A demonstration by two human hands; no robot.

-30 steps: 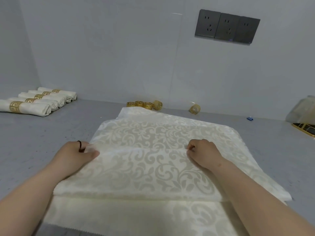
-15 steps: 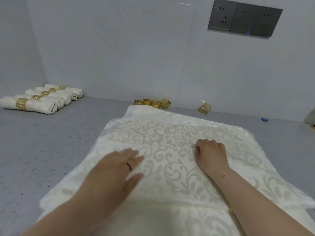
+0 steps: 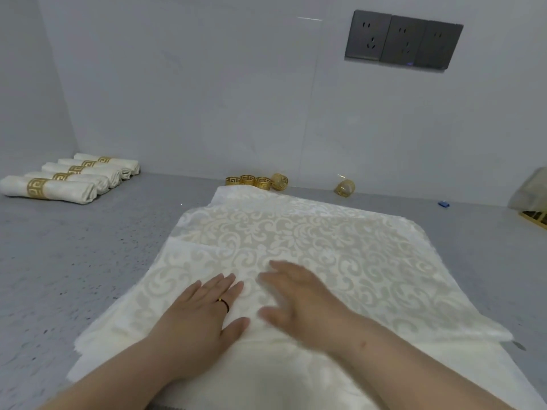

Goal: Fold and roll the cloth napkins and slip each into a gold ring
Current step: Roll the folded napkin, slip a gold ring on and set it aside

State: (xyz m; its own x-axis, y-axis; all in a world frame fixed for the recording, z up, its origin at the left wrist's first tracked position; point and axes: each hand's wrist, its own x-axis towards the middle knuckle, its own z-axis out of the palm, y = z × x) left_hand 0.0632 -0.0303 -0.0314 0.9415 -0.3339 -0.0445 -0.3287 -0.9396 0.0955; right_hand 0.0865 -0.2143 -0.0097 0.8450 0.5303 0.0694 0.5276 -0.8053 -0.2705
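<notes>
A cream damask napkin (image 3: 310,247) lies folded over on top of a stack of flat napkins in front of me. My left hand (image 3: 201,315) rests flat on its near left part, fingers straight, a dark band on one finger. My right hand (image 3: 299,294) lies flat beside it, fingers spread and blurred. Several loose gold rings (image 3: 256,182) stand in a row by the back wall, and one more gold ring (image 3: 344,188) sits apart to the right.
Several rolled napkins in gold rings (image 3: 71,179) lie in a row at the far left of the grey table (image 3: 74,261). A small blue object (image 3: 443,204) and a clear bag over a gold-edged item (image 3: 532,199) sit at the far right.
Both hands let go of the folded edge and opened flat. The left hand slid toward the middle, and the right hand uncurled and moved left beside it.
</notes>
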